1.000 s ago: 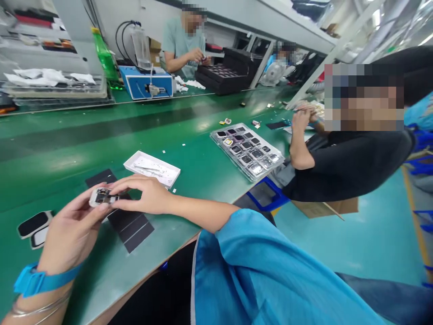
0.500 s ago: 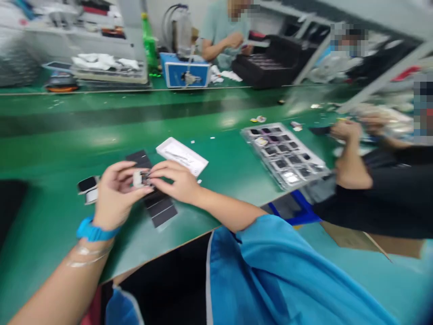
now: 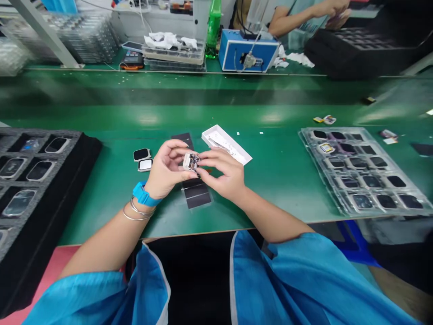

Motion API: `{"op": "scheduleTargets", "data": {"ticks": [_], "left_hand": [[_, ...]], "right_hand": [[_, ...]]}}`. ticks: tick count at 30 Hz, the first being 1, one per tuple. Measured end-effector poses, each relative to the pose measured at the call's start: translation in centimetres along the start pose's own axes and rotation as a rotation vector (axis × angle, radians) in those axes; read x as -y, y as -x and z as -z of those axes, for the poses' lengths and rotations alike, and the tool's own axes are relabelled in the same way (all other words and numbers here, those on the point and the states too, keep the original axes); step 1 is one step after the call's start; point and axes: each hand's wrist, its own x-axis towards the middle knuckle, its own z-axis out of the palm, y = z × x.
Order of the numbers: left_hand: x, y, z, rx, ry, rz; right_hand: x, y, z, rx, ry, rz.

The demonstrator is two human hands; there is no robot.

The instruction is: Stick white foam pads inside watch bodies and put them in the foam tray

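The fingers of the left hand (image 3: 164, 168) and right hand (image 3: 225, 174) close narrowly on a small white smartwatch case (image 3: 191, 161), held above a black strip (image 3: 196, 196) on the green bench (image 3: 280, 151). Just beyond lie two watch screens (image 3: 141, 154) and a white tray (image 3: 211, 134); farther right sits a clear blister tray (image 3: 306, 135).

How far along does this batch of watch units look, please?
Possibly done: the units seated in the black foam tray on the left. In hand: one small open unit pinched between left hand and right hand. Left: the clear plastic tray holds full rows, though their state cannot be told.
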Motion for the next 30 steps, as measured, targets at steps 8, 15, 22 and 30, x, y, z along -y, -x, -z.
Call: {"op": "scheduleTargets", "data": {"ticks": [8,15,22,30], "left_hand": [[0.1,0.3,-0.5,-0.082,-0.104,-0.039],[0.3,0.4,-1.1,-0.136,-0.116,-0.028],[0.2,-0.3,0.0,-0.065,0.193,0.204],[-0.2,-0.5,0.4,-0.045,0.302,0.350]], "right_hand": [[0.1,0.2,0.1,0.103,0.163,-0.048],[0.4,0.3,-0.5,0.135,0.246,-0.063],[-2.3,-1.9,3.7,0.087,0.399,-0.262],[-3.1,-1.6,2.4,0.516,-0.630,-0.744]]}}
